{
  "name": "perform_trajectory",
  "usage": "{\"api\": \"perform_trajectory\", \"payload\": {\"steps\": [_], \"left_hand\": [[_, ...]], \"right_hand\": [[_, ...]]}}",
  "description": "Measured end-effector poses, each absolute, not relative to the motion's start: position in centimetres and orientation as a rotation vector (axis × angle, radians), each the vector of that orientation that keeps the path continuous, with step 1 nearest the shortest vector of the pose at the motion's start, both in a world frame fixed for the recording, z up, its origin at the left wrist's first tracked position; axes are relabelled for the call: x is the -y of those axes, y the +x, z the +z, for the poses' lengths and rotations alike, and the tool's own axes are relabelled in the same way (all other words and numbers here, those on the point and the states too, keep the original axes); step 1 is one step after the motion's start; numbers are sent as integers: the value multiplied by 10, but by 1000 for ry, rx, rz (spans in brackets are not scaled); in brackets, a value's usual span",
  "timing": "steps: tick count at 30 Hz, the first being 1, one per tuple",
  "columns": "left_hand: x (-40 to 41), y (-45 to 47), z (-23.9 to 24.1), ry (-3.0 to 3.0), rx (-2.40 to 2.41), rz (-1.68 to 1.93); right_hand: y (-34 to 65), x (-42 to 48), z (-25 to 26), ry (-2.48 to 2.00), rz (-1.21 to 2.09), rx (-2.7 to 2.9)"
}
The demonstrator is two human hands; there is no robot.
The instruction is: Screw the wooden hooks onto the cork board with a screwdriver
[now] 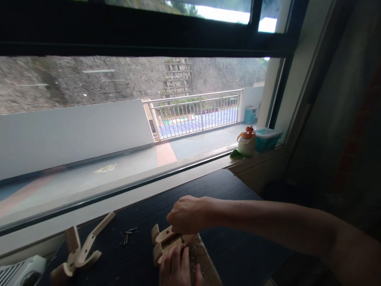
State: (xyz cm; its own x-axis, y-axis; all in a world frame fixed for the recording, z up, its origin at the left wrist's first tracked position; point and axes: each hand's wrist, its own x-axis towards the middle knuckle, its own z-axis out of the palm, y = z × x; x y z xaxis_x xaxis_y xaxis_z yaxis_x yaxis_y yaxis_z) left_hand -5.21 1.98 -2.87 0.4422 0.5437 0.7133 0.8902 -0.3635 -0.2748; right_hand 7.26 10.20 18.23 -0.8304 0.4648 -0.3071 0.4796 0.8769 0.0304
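Observation:
A small wooden assembly (163, 240) of light pale pieces lies on the dark table (226, 246) near the bottom middle, resting partly on a brown board (205, 264). My right hand (186, 214) reaches in from the right and is closed in a pinch over the assembly's top. My left hand (176, 268) comes up from the bottom edge, fingers together and pressed against the near side of the same assembly.
Another wooden piece with long arms (80, 248) lies to the left, with several small dark screws (128, 235) between. A white device (22, 272) sits at the bottom left corner. A white pot with an orange lid (247, 141) and a teal box (267, 139) stand on the window sill.

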Motion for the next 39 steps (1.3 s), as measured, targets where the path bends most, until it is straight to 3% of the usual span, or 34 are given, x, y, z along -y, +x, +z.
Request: {"api": "perform_trajectory", "payload": {"steps": [7,17,27,39], "left_hand": [[-20,-51,-27,-2048,1206,-680],[-21,-53,-29,-2062,1182,-679],[-19,-52,-26,-2055,1172,-661],[-21,-55,-25,-2050,1116,-667]], "right_hand": [[68,-100,187,841,-76,-2719],[73,-96,197,546,-64,-2754],[79,-100,179,937,-66,-2792],[80,-97,195,568,-119,-2761]]}}
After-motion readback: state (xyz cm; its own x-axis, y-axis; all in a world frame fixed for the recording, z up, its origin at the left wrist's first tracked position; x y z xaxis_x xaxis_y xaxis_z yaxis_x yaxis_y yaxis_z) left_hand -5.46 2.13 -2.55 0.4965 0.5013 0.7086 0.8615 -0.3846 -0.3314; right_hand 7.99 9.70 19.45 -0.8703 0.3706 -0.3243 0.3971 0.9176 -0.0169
